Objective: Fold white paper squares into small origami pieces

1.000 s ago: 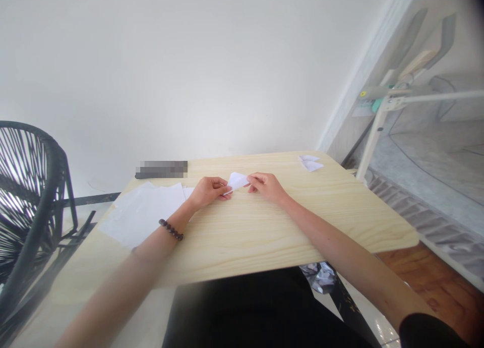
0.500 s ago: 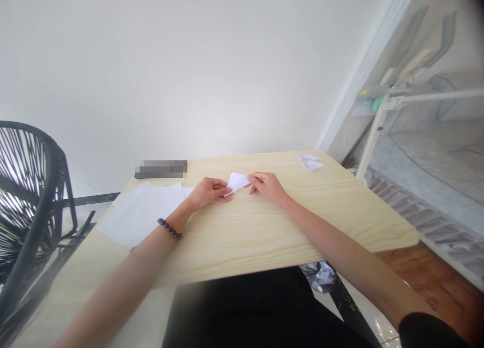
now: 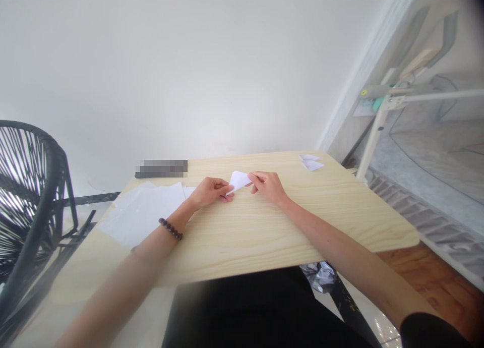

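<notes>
Between my two hands is a small folded piece of white paper, roughly triangular, held just above the table. My left hand, with a dark bead bracelet on the wrist, pinches the paper's lower left corner between thumb and fingers. At the right corner, my right hand grips the same paper with thumb and forefinger. Loose white paper sheets lie under and beside my left forearm. Two folded white paper pieces rest at the table's far right.
The light wooden table stands against a white wall. A dark, pixelated long object lies at its back left edge. To the left is a dark woven chair; at the right stands a white metal frame. Crumpled silvery material shows below the front edge.
Almost nothing differs. The hands and the folded paper sit very slightly further right in the picture, with both grips kept.
</notes>
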`<action>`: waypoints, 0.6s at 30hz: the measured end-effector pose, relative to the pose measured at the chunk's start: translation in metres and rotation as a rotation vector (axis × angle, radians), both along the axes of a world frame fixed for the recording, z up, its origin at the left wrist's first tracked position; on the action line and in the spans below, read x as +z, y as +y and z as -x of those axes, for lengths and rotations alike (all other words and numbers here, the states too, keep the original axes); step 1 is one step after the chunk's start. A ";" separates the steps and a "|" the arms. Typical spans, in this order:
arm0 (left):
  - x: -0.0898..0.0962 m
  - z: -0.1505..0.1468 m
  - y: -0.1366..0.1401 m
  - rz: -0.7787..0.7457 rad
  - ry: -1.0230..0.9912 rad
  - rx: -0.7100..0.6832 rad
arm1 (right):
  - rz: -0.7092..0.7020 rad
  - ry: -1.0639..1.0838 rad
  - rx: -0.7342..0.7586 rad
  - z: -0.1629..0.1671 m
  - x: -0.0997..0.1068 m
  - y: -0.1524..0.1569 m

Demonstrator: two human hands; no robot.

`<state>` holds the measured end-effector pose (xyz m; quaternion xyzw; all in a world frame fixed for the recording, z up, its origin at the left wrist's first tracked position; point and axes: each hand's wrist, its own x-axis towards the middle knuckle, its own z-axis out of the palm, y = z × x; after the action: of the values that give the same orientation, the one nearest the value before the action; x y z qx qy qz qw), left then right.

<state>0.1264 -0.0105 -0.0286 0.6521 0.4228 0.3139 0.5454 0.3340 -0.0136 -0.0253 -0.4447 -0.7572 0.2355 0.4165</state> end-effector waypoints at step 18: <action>0.006 -0.001 -0.005 0.002 0.028 -0.069 | 0.070 0.101 0.022 -0.002 -0.005 0.004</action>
<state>0.1273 -0.0157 -0.0226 0.6700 0.4078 0.2853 0.5509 0.3363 -0.0096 -0.0300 -0.4382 -0.7312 0.2885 0.4360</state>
